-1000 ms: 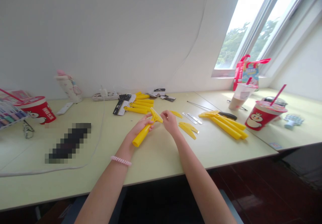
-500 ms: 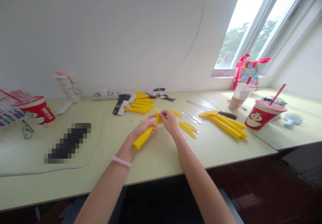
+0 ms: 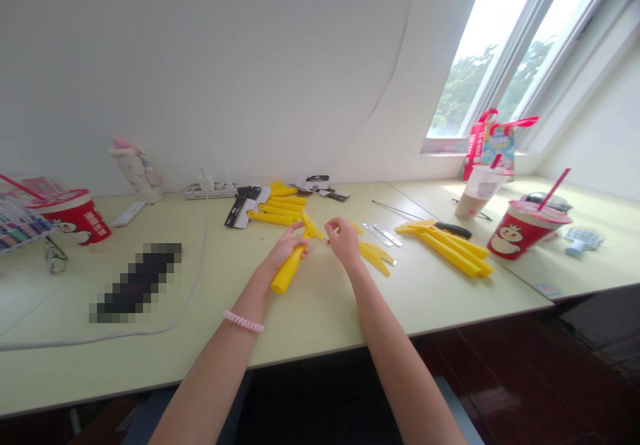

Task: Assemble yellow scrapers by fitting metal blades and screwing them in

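My left hand (image 3: 286,252) is wrapped round the handle of a yellow plastic scraper (image 3: 287,273), whose forked head points away from me above the table. Just right of that head, my right hand (image 3: 342,237) is closed in a pinch, apart from the scraper. Whatever its fingertips hold is too small to make out. Beyond my right hand lie loose yellow head pieces (image 3: 376,257) and several flat metal blades (image 3: 386,235).
Finished-looking yellow scrapers (image 3: 453,252) lie to the right by a black-handled screwdriver (image 3: 453,229). Carded yellow handles (image 3: 275,215) lie at the back. Drink cups stand left (image 3: 83,218) and right (image 3: 525,228). A white cable (image 3: 193,292) crosses the table's left part.
My right hand has drawn back slightly to the right, off the scraper's head. My left hand has turned the scraper a little more upright in view, so its forked head shows.
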`<act>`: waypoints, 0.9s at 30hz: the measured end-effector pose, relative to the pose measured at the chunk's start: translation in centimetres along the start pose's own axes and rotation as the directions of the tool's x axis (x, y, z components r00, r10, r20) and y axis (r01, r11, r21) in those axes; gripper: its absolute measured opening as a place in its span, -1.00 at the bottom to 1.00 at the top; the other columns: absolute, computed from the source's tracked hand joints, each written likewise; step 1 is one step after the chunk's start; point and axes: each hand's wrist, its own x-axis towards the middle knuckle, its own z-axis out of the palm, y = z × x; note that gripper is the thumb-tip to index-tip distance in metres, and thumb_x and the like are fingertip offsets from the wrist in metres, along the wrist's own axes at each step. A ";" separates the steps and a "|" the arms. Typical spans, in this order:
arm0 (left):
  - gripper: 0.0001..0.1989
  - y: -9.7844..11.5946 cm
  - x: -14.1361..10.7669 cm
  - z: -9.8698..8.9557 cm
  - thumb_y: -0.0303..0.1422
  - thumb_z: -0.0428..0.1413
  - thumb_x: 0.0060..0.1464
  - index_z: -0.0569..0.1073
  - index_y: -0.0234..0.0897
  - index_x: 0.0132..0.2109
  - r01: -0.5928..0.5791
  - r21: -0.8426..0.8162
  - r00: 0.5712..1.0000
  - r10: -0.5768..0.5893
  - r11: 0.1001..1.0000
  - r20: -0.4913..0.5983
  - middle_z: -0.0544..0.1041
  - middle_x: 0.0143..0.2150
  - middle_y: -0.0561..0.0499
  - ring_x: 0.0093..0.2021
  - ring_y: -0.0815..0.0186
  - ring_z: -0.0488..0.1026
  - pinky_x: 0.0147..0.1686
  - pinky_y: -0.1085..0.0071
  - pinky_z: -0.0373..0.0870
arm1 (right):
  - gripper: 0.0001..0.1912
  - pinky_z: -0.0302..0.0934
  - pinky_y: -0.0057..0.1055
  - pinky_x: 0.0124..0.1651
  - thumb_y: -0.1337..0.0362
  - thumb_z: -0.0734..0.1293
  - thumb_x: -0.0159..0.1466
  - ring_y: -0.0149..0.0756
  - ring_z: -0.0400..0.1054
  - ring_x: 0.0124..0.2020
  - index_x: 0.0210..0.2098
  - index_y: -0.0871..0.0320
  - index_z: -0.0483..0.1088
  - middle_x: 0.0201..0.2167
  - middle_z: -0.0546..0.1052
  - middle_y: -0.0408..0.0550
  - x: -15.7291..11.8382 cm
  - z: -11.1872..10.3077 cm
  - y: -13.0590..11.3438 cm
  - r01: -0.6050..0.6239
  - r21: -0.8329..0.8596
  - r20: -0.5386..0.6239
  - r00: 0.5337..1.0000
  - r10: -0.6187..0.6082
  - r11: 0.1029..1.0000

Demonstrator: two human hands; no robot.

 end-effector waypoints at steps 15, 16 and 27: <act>-0.46 0.2 0.8 -1.5 -0.58 0.10 -0.13 0.22 -0.21 0.04 -0.125 -0.163 0.979 0.095 0.979 -0.178 0.39 -0.36 0.03 -0.59 0.54 0.30 -0.65 0.64 0.21 | -0.79 0.11 -0.36 -0.35 0.37 0.29 0.06 -0.25 0.28 -0.44 -0.67 0.11 0.24 -0.60 0.38 -0.05 0.0 0.1 3.8 -0.025 -0.247 0.061 0.997 0.041 0.969; -0.46 0.2 0.9 -1.5 -0.58 0.10 -0.13 0.23 -0.21 0.04 -0.123 -0.166 0.980 0.094 0.978 -0.177 0.39 -0.36 0.03 -0.59 0.54 0.29 -0.66 0.64 0.19 | -0.78 0.10 -0.37 -0.38 0.35 0.28 0.08 -0.27 0.27 -0.48 -0.67 0.10 0.23 -0.62 0.38 -0.06 0.1 -0.1 3.7 -0.049 -0.223 0.011 0.999 0.053 0.974; -0.41 0.0 0.7 -1.2 -0.64 0.02 -0.07 0.10 -0.28 0.13 -0.053 -0.159 0.992 0.034 0.986 -0.121 0.38 -0.39 0.02 -0.61 0.53 0.29 -0.66 0.63 0.18 | -0.70 0.26 -0.38 -0.29 0.02 0.25 0.16 -0.31 0.40 -0.42 -0.35 0.14 0.35 -0.43 0.53 -0.05 0.4 -2.3 -0.6 0.119 0.398 -0.220 0.975 -0.031 0.910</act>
